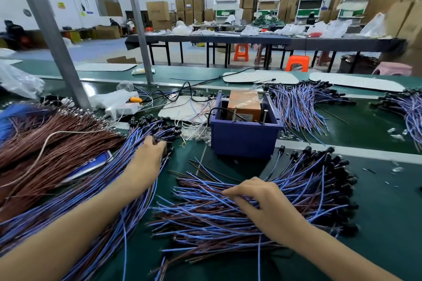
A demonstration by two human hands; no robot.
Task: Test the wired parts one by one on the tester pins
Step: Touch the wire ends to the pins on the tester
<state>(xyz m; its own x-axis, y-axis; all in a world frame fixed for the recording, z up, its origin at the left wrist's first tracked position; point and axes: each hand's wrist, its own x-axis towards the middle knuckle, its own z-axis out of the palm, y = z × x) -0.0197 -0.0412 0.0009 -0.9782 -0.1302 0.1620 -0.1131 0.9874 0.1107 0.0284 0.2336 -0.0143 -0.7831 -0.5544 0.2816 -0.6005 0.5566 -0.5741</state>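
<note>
View from the head camera over a green table (388, 212). Landmark: the blue box (244, 141) at centre, which holds an orange block (245, 103) and two upright metal pins (235, 115) rising from its inside.

Left of the box: a long bundle of wired parts (109, 189), blue and brown leads with black caps at the end nearest the box. The left hand (148, 155) lies on this bundle; its fingers (161, 144) are curled over the black caps and appear to pinch one or more of them, though blur hides the exact hold.

In front of the box: a loose pile of the same parts (205, 212), with black caps fanned out to the right. The right hand (262, 203) rests on top of the pile, fingers bent with the tips down among the leads; whether they grip a lead cannot be told.

Behind and right of the box: another heap of blue leads (296, 107). Far left of the box: a mass of brown wires (45, 139). Behind and left of the box: a white power strip (118, 103).
</note>
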